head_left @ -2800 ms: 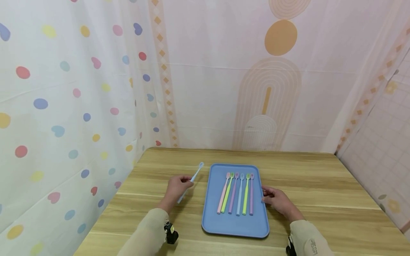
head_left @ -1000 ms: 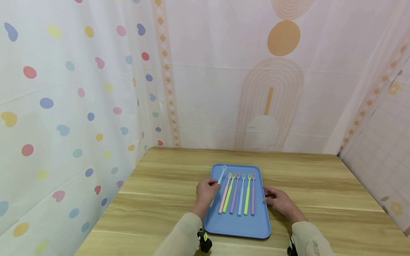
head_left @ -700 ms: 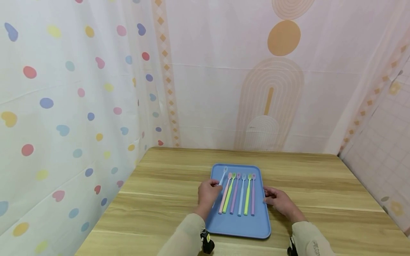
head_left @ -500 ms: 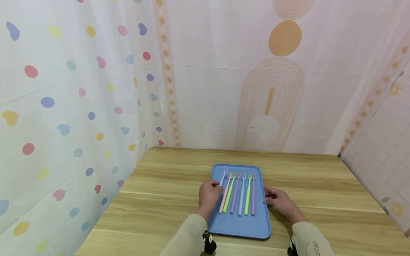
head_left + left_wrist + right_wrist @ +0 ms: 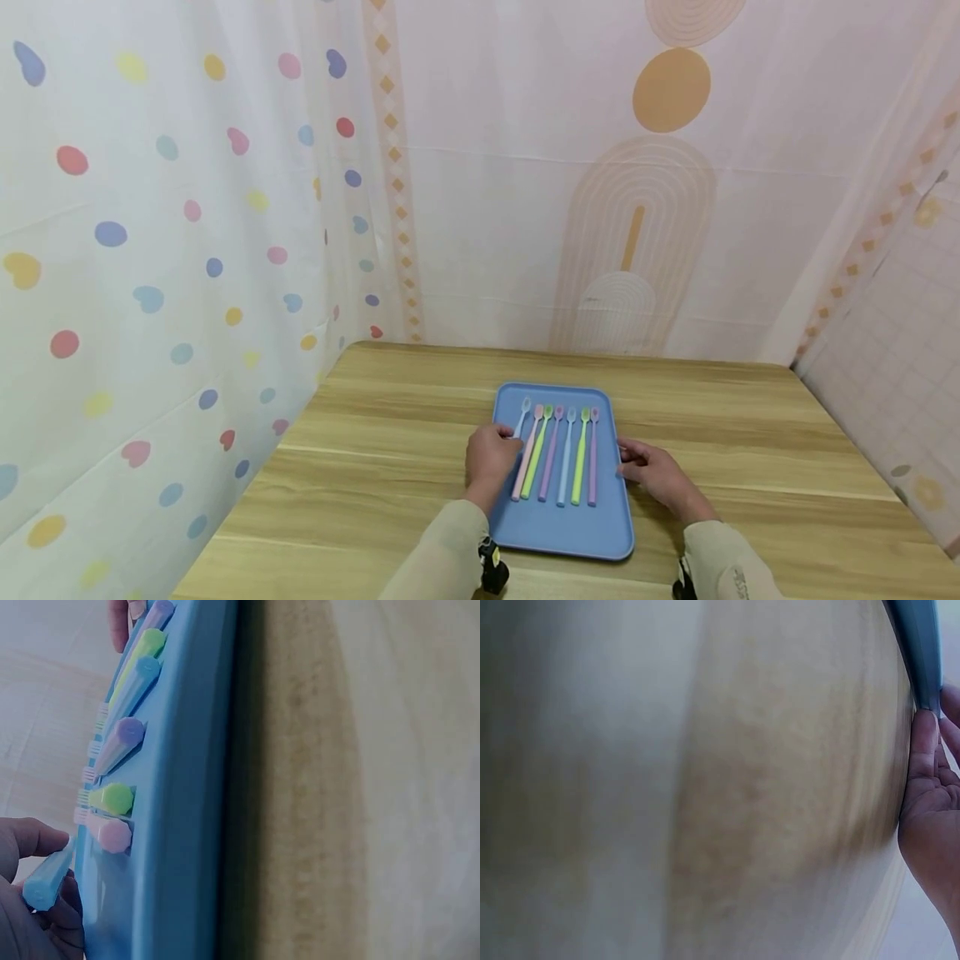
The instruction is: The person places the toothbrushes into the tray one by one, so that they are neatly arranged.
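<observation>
My left hand (image 5: pixel 490 460) pinches a light blue toothbrush (image 5: pixel 523 412) over the left side of a blue tray (image 5: pixel 558 532). In the left wrist view, the butt end of that toothbrush handle (image 5: pixel 43 889) sticks out between thumb and fingers. Beside it on the tray lies a row of toothbrushes: pink (image 5: pixel 527 458), yellow-green, purple (image 5: pixel 551 458), blue (image 5: pixel 566 462), yellow-green and purple (image 5: pixel 593 462), heads toward the far end. My right hand (image 5: pixel 660 477) holds the tray's right rim, with thumb and fingers at the edge in the right wrist view.
The tray lies on a wood-grain table (image 5: pixel 375 433). Patterned curtains (image 5: pixel 480 208) hang behind the table and along its left side. Each forearm carries a black wrist camera (image 5: pixel 492 567).
My left hand has brought the light blue toothbrush from the table left of the tray to over its left side, then slightly toward me. My right hand has stayed at the rim.
</observation>
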`<state>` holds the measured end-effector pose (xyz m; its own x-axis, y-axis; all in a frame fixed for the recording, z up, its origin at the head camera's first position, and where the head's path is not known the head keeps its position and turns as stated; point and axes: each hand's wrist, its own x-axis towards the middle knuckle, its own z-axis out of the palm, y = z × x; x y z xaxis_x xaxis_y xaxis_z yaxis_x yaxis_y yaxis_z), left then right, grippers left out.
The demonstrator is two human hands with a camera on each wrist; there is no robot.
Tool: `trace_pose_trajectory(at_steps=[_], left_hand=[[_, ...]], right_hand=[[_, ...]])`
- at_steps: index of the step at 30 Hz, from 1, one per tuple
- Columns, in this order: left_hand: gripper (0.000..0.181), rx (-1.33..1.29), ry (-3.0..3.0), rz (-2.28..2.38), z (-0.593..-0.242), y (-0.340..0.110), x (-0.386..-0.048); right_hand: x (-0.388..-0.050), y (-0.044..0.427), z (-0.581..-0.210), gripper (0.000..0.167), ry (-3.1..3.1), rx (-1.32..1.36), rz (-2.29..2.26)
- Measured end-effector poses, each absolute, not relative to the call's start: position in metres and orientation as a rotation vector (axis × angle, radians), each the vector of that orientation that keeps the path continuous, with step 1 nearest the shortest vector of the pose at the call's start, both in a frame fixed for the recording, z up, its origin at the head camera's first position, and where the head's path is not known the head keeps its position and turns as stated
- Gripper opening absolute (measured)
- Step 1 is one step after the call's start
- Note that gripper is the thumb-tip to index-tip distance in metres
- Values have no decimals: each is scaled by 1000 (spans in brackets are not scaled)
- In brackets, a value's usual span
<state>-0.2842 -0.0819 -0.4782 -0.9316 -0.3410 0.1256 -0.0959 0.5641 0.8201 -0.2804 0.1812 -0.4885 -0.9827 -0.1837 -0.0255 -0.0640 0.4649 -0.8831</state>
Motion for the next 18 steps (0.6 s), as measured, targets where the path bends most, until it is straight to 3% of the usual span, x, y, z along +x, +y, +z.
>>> trace_pose_trajectory(at_steps=[18], left_hand=[[10,218,-2695,-1015,-480,-83,-282]], right_hand=[[-281,180,-489,52,2572,-192,-1552]])
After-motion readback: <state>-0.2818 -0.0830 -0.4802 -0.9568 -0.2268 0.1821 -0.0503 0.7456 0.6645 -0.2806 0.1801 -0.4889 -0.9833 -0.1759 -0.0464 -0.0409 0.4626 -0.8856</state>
